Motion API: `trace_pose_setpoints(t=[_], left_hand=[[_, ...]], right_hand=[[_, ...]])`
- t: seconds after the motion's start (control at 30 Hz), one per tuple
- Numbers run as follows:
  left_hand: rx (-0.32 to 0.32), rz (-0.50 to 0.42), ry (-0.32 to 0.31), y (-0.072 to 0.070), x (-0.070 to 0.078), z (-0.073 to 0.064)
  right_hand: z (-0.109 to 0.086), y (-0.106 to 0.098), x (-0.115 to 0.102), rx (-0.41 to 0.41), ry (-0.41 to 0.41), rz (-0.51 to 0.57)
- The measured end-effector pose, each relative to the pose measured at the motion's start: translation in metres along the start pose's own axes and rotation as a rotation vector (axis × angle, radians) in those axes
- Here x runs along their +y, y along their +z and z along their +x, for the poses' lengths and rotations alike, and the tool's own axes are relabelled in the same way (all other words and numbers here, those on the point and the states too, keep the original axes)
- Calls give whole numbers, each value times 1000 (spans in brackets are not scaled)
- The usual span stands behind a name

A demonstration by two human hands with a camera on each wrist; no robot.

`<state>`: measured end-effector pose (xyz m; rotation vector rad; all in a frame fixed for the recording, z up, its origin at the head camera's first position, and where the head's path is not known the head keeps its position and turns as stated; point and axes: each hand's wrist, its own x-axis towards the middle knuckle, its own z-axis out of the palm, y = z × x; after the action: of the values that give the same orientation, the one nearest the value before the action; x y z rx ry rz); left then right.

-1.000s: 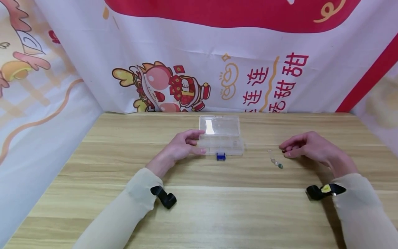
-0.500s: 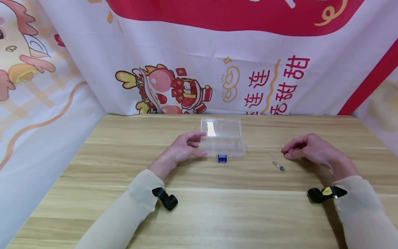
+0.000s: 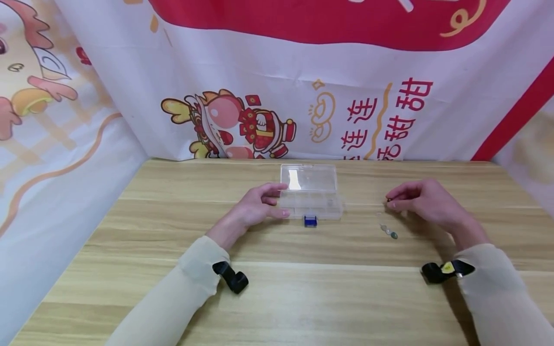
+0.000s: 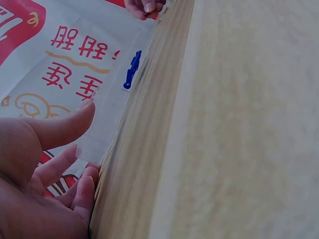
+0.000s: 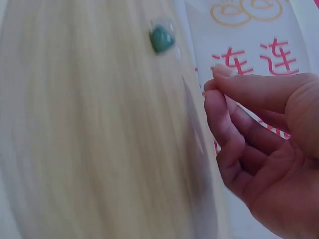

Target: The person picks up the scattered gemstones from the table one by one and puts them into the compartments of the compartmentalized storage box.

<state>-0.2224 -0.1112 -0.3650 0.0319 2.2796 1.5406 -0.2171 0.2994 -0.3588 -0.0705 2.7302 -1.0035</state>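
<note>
A clear plastic compartment box [image 3: 311, 199] lies with its lid [image 3: 313, 178] swung back, and a blue latch [image 3: 310, 221] at its front edge. At the box's left end, my left hand [image 3: 255, 206] holds it, thumb by the front corner and index finger near the hinge. To the right, my right hand [image 3: 426, 202] pinches a tiny dark bead-like piece [image 3: 388, 200] between thumb and index finger. In the right wrist view the fingertips mostly hide that piece. Just below this hand lie a green stone [image 3: 394, 235] and small clear pieces [image 3: 383, 228].
The wooden table [image 3: 303, 302] runs back to a printed cloth [image 3: 259, 57] hung behind it, with more cloth on both sides. Black cameras [image 3: 235, 281] are strapped over both light sleeves.
My right hand has shifted left and slightly up toward the box with the small dark piece between its fingertips. My left hand stays at the box. The head view has tilted slightly.
</note>
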Motion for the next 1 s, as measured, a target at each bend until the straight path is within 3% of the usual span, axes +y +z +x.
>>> trace_pose_setpoints(t=[0.4,0.7,1.0], left_hand=[[-8,-6,4,1,0,2],[-10,-3,-2,0,-1,3],[-14,-6,1,-1,-2,3]], right_hand=[[-1,16,-34,53,-90,37],[3,26,-49,55,-66,79],[4,33,-60,73,-93,149]])
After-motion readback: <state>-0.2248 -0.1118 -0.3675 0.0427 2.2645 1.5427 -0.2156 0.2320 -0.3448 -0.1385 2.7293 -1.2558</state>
